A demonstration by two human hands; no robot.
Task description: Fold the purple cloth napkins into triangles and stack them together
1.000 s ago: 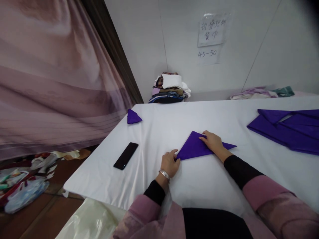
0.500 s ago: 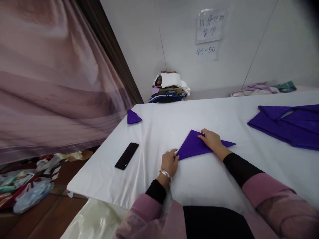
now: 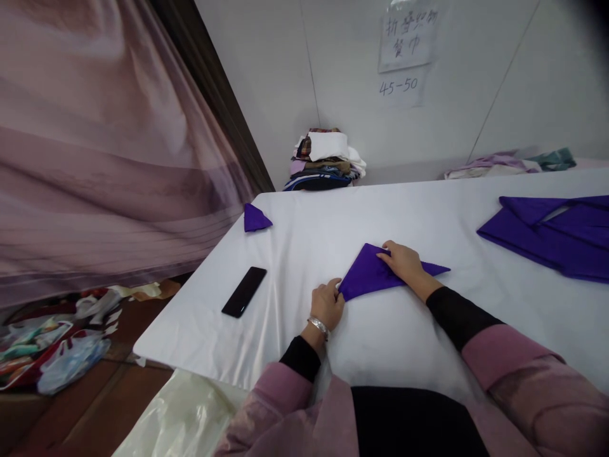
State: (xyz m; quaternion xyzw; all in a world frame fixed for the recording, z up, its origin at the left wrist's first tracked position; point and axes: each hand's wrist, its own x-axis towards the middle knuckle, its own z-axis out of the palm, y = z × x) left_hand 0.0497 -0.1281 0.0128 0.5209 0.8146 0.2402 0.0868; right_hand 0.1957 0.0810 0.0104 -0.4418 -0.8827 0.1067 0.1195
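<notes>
A purple cloth napkin, folded into a pointed shape, lies in front of me on the white-covered table. My left hand, with a silver bracelet at its wrist, is closed on the napkin's left corner between thumb and fingers. At the napkin's upper edge my right hand pinches the cloth and covers part of it. One narrow tip of the napkin sticks out to the right, beyond the right wrist. A small folded purple cloth rests near the table's far left corner.
Left of my hands lies a black phone. More purple cloths are spread at the right. A clothes pile is behind the far edge, below paper signs on the wall. Pink curtain hangs on the left.
The view has tilted slightly downward, so the wall signs sit higher. Both hands stay at the same places on the napkin, with hardly any movement.
</notes>
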